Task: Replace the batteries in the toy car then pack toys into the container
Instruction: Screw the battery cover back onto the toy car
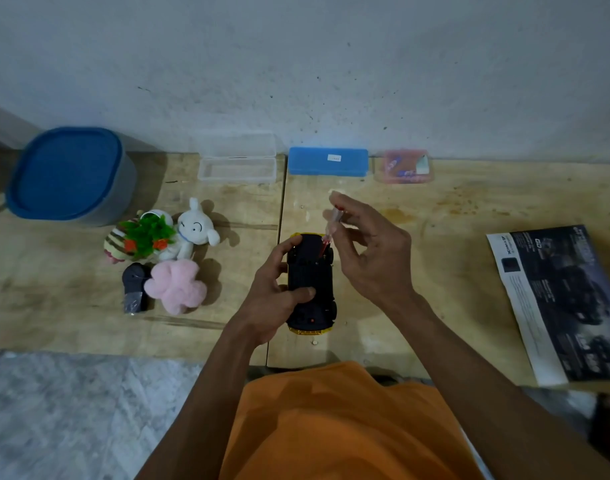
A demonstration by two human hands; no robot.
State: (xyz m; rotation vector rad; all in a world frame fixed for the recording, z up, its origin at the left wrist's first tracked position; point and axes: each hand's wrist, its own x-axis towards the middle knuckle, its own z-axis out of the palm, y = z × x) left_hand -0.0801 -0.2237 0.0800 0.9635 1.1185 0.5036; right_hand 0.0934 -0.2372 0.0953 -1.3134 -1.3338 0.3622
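The yellow toy car [310,285] is held belly-up on the wooden table [435,237], gripped across its flanks by the left hand [279,289]; rigid, light plastic is judged, best clasped mid-body; a small screwdriver [333,226] is pinched by the right hand [369,251], tip at the underside.

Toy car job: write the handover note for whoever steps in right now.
Left hand grips the toy car, which lies belly-up on the table.
Right hand pinches a screwdriver, tip at the car's underside.
Plush toys and a black remote lie left of the car; the blue-lidded container stands behind them, lid on.
Done: car flipped, screwdriver in place.
Left: open the battery bay, swap batteries, close, pack toys into the container.
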